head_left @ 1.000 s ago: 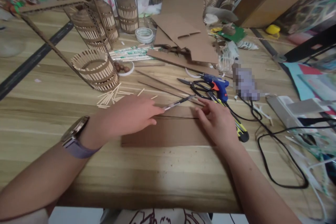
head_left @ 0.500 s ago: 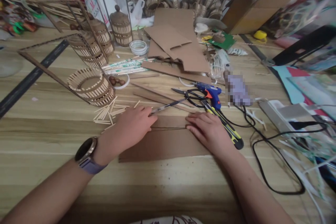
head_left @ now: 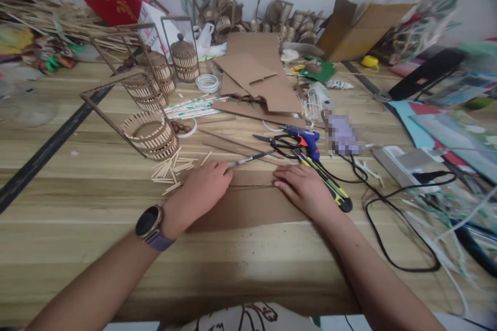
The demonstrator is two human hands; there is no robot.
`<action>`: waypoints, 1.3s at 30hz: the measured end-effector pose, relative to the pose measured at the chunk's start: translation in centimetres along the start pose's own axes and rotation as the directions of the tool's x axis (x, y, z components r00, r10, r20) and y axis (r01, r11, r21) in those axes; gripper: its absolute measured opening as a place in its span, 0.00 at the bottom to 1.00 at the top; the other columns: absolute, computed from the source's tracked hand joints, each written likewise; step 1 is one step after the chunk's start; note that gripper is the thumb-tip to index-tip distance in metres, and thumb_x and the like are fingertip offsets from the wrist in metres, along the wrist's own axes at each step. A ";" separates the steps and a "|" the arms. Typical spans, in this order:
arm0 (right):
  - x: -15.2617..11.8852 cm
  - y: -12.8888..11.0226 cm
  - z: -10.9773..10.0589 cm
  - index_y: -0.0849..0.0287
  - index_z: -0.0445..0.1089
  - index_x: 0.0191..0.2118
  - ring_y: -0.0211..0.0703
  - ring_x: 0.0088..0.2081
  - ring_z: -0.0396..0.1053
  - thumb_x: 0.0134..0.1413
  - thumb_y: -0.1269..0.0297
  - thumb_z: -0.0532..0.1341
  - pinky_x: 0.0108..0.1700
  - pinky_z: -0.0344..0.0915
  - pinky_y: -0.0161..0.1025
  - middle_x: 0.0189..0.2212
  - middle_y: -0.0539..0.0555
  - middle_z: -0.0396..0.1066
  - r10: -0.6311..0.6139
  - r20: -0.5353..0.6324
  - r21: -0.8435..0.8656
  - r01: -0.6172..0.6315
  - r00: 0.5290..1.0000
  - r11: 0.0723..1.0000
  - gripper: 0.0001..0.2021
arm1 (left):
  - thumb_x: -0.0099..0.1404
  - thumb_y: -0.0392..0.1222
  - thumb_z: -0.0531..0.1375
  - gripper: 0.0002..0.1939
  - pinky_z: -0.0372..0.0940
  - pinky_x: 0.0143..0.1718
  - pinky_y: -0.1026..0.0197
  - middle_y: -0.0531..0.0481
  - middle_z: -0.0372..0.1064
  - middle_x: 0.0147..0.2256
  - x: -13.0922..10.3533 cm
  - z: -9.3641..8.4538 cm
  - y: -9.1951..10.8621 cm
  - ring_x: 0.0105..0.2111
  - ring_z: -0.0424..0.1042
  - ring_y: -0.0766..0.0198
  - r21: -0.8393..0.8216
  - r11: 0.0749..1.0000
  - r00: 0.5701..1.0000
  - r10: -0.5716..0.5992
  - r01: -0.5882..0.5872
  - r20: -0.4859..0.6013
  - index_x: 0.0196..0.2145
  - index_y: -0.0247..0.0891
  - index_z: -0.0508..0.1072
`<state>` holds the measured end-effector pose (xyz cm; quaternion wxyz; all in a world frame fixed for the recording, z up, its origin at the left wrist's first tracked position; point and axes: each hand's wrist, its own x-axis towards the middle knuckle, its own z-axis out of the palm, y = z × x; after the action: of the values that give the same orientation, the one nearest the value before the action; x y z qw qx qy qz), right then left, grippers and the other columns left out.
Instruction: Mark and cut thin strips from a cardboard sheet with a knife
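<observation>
At centre frame, steadying cardboard strip along wider cardboard sheet, apparently against slipping: with left hand curled, unclear whether gripping pen, with right hand laid flat, unclenched.

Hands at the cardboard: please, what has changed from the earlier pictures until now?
The left hand shifted leftward; whether it grips the pen is unclear. The right hand flattened its fingers onto the cardboard strip. The camera view also moved. The scissors, glue gun and cutter stayed in place.

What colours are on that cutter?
The cutter is yellow and black, clearest in the head view.
</observation>
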<state>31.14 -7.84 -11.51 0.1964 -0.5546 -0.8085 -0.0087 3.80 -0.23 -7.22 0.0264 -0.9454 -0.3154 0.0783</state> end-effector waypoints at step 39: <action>0.6 -0.2 -4.4 0.53 0.63 0.41 0.37 0.22 0.70 0.43 0.41 0.71 0.23 0.66 0.34 0.27 0.46 0.74 0.549 0.345 0.826 -0.524 0.761 0.207 0.27 | 0.73 0.44 0.60 0.10 0.68 0.40 0.54 0.45 0.75 0.38 -1.3 4.3 0.9 0.38 0.72 0.56 0.005 0.947 0.845 0.290 -0.322 -0.449 0.40 0.37 0.79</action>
<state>32.12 -8.43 -7.20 0.4571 -0.6066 -0.4387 0.4802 2.62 -1.76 -11.35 0.0515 -0.9765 -0.1490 -0.1471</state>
